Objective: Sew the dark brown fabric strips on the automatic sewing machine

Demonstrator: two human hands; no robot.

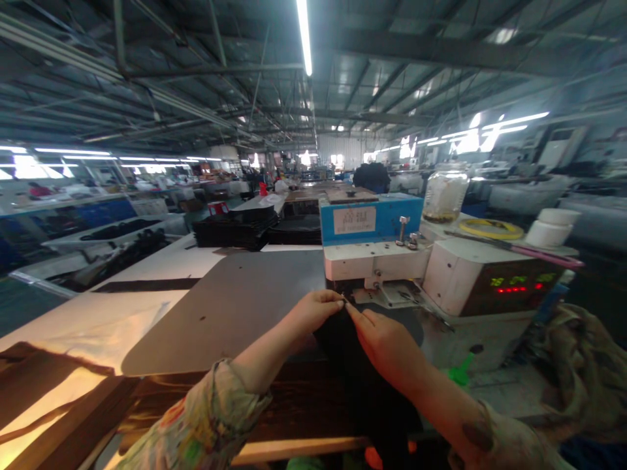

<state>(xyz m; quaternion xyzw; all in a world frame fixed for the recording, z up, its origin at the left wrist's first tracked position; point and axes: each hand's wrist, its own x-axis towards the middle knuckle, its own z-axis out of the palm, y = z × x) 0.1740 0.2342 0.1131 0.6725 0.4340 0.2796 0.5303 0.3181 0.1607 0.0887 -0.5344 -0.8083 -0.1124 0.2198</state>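
Factory hall, long and dim, with strip lights (304, 36) running far down the roof and worktables stacked with dark pieces on the left. Nearer, a grey table (230, 307) spreads from the middle to the left, with a white sheet (98, 313) beside it. On the right stands a white and blue machine (377, 248) with a red-lit display (514, 287); a jar (445, 196) and a yellow ring (491, 228) sit on top, farther back. Just in front of the machine's head, the left hand (313, 310) and right hand (385, 343) meet. Both pinch the top edge of a black piece (343, 339), fingertips closed on it and almost touching each other. It hangs down between the wrists toward the near edge.
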